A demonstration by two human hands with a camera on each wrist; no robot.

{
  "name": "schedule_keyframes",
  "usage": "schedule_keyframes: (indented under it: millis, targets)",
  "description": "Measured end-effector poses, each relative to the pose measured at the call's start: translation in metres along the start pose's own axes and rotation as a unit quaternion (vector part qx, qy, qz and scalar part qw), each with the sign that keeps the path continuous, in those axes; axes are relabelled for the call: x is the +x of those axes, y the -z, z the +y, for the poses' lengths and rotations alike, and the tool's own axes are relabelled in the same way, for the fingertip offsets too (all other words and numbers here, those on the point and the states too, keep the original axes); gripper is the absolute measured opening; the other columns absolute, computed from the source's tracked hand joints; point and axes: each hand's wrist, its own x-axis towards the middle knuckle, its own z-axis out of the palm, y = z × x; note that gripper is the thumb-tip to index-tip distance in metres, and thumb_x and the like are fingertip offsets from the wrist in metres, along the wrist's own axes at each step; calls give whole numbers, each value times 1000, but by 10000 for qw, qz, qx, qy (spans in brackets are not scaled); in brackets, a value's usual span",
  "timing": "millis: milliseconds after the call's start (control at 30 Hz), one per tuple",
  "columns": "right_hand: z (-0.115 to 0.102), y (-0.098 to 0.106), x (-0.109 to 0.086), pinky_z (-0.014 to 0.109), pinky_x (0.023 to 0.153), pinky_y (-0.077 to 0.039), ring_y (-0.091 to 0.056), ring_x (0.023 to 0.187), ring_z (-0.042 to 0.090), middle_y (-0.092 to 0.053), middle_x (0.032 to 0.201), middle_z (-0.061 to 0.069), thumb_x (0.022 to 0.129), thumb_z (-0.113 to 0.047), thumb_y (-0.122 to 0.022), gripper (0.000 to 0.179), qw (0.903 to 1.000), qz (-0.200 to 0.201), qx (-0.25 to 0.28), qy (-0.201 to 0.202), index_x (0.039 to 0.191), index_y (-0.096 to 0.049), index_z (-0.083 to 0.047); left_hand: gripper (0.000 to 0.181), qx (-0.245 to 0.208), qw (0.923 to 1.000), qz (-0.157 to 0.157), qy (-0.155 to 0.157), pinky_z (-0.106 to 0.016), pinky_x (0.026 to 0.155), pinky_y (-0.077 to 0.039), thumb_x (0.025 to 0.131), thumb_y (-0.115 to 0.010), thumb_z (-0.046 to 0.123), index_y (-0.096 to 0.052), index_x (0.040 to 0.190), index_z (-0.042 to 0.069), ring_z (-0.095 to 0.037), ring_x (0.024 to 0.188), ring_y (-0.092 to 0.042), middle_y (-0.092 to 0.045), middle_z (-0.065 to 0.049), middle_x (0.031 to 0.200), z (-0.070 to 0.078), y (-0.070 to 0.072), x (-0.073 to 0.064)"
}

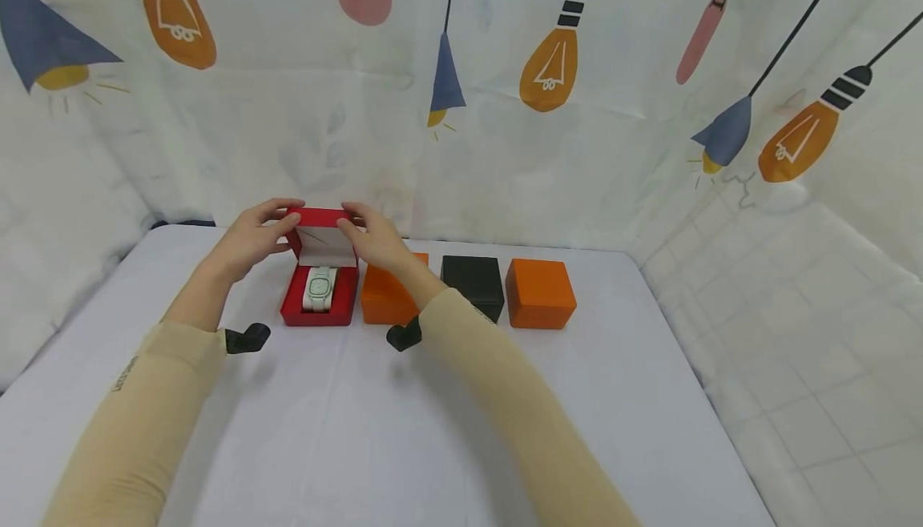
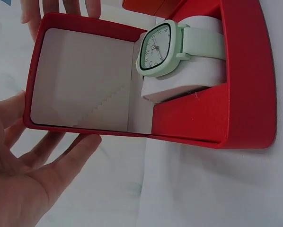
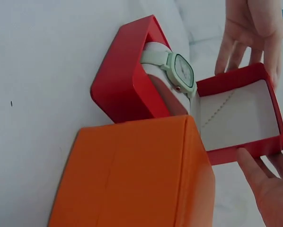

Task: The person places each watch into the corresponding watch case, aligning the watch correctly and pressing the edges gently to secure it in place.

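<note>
A red watch box [image 1: 294,307] stands on the table at the left with its lid raised upright, the white lining [image 2: 80,80] facing forward. Inside, a pale mint-green watch [image 2: 155,49] with a squarish dial is wrapped round a white cushion [image 2: 189,78]. My left hand [image 1: 248,239] holds the lid's left side, thumb toward the front and fingers spread along the edge and behind it. On the lid's opposite side, my right hand [image 1: 378,239] grips the edge likewise, with a finger along the red rim [image 3: 222,156]. Neither hand touches the watch.
Right of the red box stands an orange box [image 3: 127,175], close beside it and partly under my right forearm in the head view. Farther right come a black box [image 1: 472,279] and another orange box [image 1: 541,295]. A patterned curtain [image 1: 490,166] hangs behind the white table [image 1: 346,415].
</note>
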Motion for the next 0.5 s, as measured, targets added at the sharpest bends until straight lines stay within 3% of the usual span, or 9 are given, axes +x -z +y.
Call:
schedule_keyframes:
  millis: [333, 500]
  targets:
    - [8, -6, 0, 22, 96, -51, -63, 121, 21, -61, 138, 5, 107, -23, -58, 37, 9994, 309, 173, 29, 143, -57, -14, 63, -76, 9999, 91, -80, -54, 103, -43, 109, -50, 35, -28, 161, 8, -49, 139, -37, -28, -29, 158, -3, -2, -2]
    - [6, -8, 3, 22, 95, -52, -62, 121, 19, -61, 137, 4, 106, -23, -59, 38, 9995, 304, 1, -62, 143, -57, -15, 61, -131, 9997, 134, -159, -52, 102, -43, 109, -50, 32, -30, 160, 7, -49, 140, -38, -29, -29, 157, -7, -3, -3]
